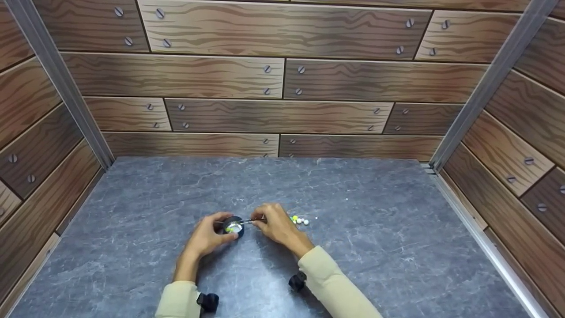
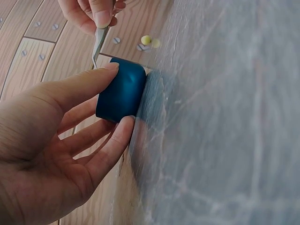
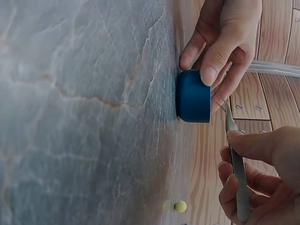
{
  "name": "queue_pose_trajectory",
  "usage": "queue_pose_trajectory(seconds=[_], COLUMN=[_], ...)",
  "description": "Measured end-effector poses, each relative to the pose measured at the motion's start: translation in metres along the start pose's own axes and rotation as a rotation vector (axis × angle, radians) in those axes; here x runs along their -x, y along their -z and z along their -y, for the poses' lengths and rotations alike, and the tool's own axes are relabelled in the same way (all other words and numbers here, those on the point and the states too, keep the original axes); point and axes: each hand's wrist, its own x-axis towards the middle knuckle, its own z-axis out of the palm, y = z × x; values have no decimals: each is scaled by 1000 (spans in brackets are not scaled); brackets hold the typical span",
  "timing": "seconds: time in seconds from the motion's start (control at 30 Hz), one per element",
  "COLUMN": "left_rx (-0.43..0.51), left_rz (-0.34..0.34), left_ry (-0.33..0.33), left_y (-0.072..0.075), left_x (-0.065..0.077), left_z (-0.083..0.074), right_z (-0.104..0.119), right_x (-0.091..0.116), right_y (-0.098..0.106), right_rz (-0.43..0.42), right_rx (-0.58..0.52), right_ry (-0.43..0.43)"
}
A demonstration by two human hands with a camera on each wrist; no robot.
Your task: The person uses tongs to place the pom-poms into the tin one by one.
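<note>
A small blue cup (image 2: 123, 89) with a shiny inside stands on the grey marbled table, and yellow-green and white beads (image 1: 229, 229) lie in it. My left hand (image 1: 206, 236) grips the cup from its left side, thumb and fingers around the wall. Between thumb and fingers, my right hand (image 1: 276, 224) pinches metal tweezers (image 3: 238, 173). Their bent tips reach over the cup's rim in the head view. In the right wrist view the tips are close to the cup's opening; whether they hold a bead I cannot tell.
Several white and yellow-green beads (image 1: 300, 221) lie on the table (image 1: 379, 256) just right of my right hand. A tiny white speck (image 1: 316, 217) sits beyond them. Wood-patterned walls (image 1: 220, 77) and metal posts (image 1: 481, 84) enclose the table at the back and sides.
</note>
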Motion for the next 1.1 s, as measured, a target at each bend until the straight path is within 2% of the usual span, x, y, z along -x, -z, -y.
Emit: queue_pose_trajectory(seconds=[0.27, 0.5, 0.9, 1.1], left_rx=[7, 14, 22, 20], left_rz=[11, 9, 5, -4], left_ry=[15, 19, 21, 45], left_y=[0, 0, 0, 0], left_x=[1, 1, 0, 1], left_z=[0, 0, 0, -1], right_z=[-2, -8, -33, -48], right_x=[2, 5, 15, 22], right_y=[4, 13, 33, 43], right_rz=[-20, -51, -110, -101], right_rx=[22, -16, -42, 7], right_ry=[16, 26, -1, -16])
